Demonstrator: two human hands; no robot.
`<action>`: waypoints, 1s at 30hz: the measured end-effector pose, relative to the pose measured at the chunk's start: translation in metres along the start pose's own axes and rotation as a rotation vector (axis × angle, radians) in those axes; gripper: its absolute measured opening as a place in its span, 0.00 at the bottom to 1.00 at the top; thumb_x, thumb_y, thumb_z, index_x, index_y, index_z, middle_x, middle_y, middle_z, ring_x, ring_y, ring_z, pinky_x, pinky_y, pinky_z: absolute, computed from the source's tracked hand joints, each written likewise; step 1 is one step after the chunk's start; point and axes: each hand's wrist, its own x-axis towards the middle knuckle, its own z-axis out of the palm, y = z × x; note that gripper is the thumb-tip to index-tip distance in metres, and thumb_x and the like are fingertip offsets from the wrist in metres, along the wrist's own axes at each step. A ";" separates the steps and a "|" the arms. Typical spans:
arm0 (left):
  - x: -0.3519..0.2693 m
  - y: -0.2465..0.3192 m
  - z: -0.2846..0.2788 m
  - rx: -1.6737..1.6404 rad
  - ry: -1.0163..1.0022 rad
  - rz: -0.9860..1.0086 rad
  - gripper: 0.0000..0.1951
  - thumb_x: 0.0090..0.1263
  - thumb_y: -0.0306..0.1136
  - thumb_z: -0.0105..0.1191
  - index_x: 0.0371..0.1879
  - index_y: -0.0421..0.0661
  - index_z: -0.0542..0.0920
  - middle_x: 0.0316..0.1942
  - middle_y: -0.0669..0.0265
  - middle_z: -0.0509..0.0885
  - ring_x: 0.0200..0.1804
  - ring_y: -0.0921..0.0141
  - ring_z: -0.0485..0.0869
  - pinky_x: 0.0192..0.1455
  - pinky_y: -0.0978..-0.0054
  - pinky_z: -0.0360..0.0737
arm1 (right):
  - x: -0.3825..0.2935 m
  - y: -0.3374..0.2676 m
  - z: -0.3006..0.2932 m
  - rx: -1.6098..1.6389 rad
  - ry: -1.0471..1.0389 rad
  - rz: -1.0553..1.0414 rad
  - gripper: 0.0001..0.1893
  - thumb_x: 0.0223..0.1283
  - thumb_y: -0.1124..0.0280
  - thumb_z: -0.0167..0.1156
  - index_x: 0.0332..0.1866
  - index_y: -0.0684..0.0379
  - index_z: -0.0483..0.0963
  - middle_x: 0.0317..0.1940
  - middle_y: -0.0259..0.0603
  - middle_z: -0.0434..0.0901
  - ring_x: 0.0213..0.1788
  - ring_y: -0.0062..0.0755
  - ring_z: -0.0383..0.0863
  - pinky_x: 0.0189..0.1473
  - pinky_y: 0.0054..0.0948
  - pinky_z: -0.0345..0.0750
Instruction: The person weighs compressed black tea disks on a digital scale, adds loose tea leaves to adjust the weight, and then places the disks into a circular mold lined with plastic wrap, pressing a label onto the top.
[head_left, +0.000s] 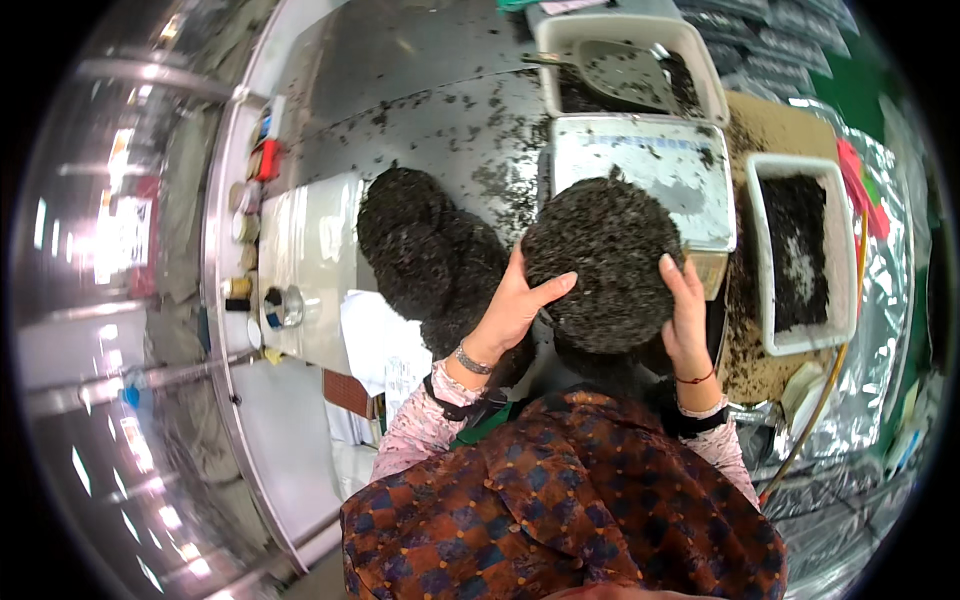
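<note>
Between my left hand and my right hand is a thick round cake of dark dried plant matter, apparently dried seaweed. My left thumb lies over its top face, and my right fingers press its right edge. The cake looks slightly blurred and covers the front of a metal-topped weighing scale. To the left, beside my left wrist, several similar dark cakes overlap in a heap. More dark material shows below the held cake, partly hidden by it.
Beyond the scale, a white bin holds dark flakes and a grey-green scoop. A white tub with flakes stands right on cardboard. Flakes litter the metal table. White papers and a glass jar lie left.
</note>
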 end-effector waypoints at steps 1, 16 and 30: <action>-0.008 -0.004 -0.009 0.010 0.065 0.032 0.35 0.69 0.29 0.65 0.73 0.42 0.61 0.65 0.62 0.73 0.65 0.68 0.74 0.70 0.67 0.70 | -0.001 0.006 0.011 -0.042 -0.075 -0.009 0.22 0.74 0.68 0.59 0.67 0.63 0.69 0.60 0.35 0.78 0.59 0.25 0.78 0.61 0.26 0.75; -0.022 -0.007 -0.313 -0.345 0.720 0.435 0.20 0.68 0.28 0.62 0.58 0.40 0.77 0.53 0.60 0.84 0.52 0.64 0.84 0.54 0.65 0.83 | -0.042 0.035 -0.025 -0.273 -0.299 0.146 0.26 0.79 0.56 0.50 0.71 0.66 0.66 0.54 0.42 0.81 0.54 0.29 0.83 0.57 0.26 0.79; -0.025 -0.011 -0.315 0.310 0.914 0.341 0.31 0.73 0.43 0.61 0.67 0.35 0.69 0.63 0.57 0.77 0.60 0.67 0.77 0.64 0.70 0.74 | -0.092 0.179 -0.291 -0.457 0.577 0.566 0.23 0.59 0.47 0.71 0.45 0.55 0.76 0.34 0.25 0.73 0.31 0.21 0.72 0.35 0.27 0.75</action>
